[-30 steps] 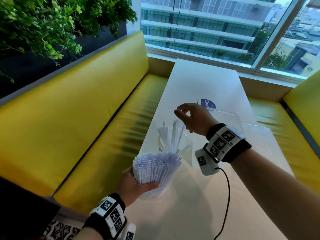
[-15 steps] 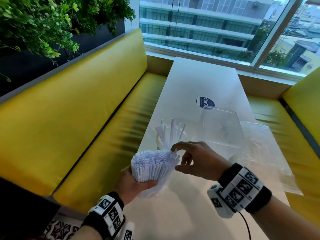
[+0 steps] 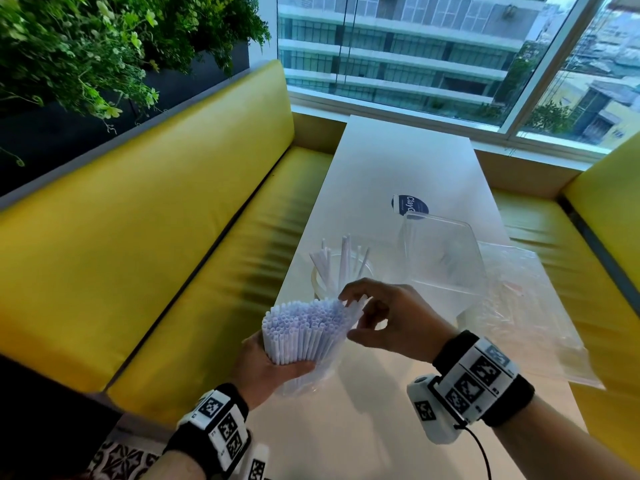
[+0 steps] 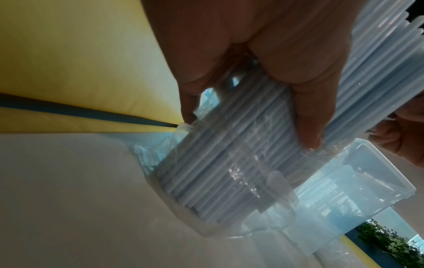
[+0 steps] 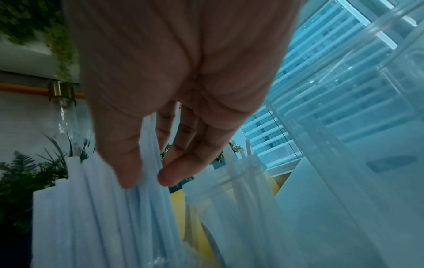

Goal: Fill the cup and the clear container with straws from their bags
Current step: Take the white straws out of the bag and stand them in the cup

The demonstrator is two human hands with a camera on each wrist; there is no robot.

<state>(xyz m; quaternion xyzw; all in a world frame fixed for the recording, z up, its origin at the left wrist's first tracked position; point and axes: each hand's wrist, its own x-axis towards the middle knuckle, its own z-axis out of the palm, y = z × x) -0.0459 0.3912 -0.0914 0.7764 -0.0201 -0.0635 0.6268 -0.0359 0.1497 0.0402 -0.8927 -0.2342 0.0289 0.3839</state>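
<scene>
My left hand [image 3: 266, 368] grips a thick bundle of white straws [image 3: 304, 330] still sitting in its clear bag [image 3: 311, 379], held upright over the table's near left edge. The left wrist view shows the fingers [image 4: 307, 112] wrapped round the bagged straws [image 4: 229, 163]. My right hand [image 3: 349, 313] is at the bundle's top right edge, thumb and forefinger [image 5: 169, 177] pinching a few straw tips [image 5: 149, 163]. Just behind stands the clear cup [image 3: 323, 278] with several straws [image 3: 344, 258] leaning in it. The clear container [image 3: 443, 251] stands to its right; its contents are hard to make out.
A second crumpled clear bag [image 3: 530, 306] lies on the white table [image 3: 398, 161] right of the container. A round dark sticker [image 3: 410, 204] sits behind the container. Yellow benches [image 3: 173, 237] flank the table, with a window at the far end.
My right hand came back from above the cup to the bundle and now pinches straws at its top edge. The left hand kept holding the bag in place.
</scene>
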